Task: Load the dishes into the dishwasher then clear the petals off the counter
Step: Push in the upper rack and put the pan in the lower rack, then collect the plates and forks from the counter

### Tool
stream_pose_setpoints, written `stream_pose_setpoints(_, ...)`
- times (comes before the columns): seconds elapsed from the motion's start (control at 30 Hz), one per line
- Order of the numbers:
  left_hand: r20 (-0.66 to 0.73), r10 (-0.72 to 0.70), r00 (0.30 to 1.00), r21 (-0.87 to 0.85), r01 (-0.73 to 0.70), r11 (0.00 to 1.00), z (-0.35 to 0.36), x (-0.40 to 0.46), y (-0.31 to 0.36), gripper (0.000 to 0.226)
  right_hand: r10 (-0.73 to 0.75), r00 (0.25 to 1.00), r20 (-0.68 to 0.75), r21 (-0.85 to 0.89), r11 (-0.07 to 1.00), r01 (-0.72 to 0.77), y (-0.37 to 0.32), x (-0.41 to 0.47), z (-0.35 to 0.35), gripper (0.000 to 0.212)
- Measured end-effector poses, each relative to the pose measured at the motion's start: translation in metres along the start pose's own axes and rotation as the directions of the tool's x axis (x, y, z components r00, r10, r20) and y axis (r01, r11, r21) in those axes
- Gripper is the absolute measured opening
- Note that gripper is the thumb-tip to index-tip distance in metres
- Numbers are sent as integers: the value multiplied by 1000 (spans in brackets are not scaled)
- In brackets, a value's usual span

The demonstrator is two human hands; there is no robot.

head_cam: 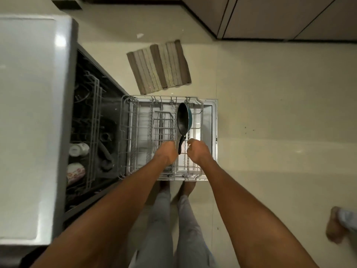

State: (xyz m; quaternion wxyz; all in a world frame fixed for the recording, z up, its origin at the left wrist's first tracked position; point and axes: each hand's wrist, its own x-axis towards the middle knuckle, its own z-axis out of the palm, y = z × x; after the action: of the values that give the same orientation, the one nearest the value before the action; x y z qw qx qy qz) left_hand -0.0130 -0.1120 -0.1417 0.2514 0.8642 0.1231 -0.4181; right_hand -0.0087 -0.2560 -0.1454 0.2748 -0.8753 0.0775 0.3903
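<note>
Pale kitchen floor, dishwasher door down, lower rack pulled out with one pan stood in it

From the left, I see the dark dishwasher tub (96,120) with its inner wire rack (92,128) carrying two white floral cups (77,161); next, the pulled-out grey wire lower rack (146,136) holds only the black non-stick frying pan with teal outside (183,120), on edge between the tines, handle towards me; my left hand (166,153) sits curled just beside the handle, whether touching I cannot tell; my right hand (197,151) is loosely curled, holding nothing I can see; I judge the pan rigid, fairly light, slick-coated, best gripped at the handle; a striped mat (160,66) lies beyond
</note>
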Motion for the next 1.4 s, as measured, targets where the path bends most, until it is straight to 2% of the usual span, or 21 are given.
stream_pose_setpoints(0.17, -83, -48, 995, 19, 50, 999, -36, -76, -11, 18, -18, 1000, -17, -62, 998, 17, -19, -54, -35, 46)
stream_pose_setpoints(0.33, -199, -61, 978, 128, 88, 988, -77, -156, -39, 27, -84, 996, 5, -157, 984, 83, -50, -104, -46, 33)
stream_pose_setpoints(0.47, -296, -86, 951, 179, 143, 973, -111, -215, -79, 27, -124, 991, 45, -258, 957, 131, -85, -139, -36, 27)
stream_pose_setpoints(0.6, -377, -112, 919, 146, 179, 973, -140, -265, -116, 32, -234, 966, 110, -346, 902, 258, -138, -171, -18, 35)
stream_pose_setpoints(0.7, -436, -102, 894, 125, 172, 977, -148, -298, -139, 35, -343, 935, 90, -360, 864, 351, -170, -192, -3, 36)
stream_pose_setpoints(0.87, -560, -147, 815, 70, 223, 972, -127, -369, -195, 32, -534, 833, 146, -475, 700, 533, -222, -248, 34, 31)
stream_pose_setpoints(1.0, -589, -229, 775, -5, 280, 960, -95, -430, -247, 30, -608, 762, 223, -527, 583, 619, -262, -286, 71, 31)
stream_pose_setpoints(1.13, -609, -357, 709, -89, 386, 918, -54, -485, -306, 29, -692, 654, 306, -540, 440, 717, -298, -327, 121, 31)
stream_pose_setpoints(1.33, -607, -568, 556, -313, 490, 814, -13, -561, -359, 31, -725, 496, 478, -505, 235, 830, -346, -392, 192, 30)
stream_pose_setpoints(1.4, -592, -636, 495, -374, 530, 761, -1, -580, -375, 27, -707, 433, 559, -498, 131, 857, -361, -405, 216, 28)
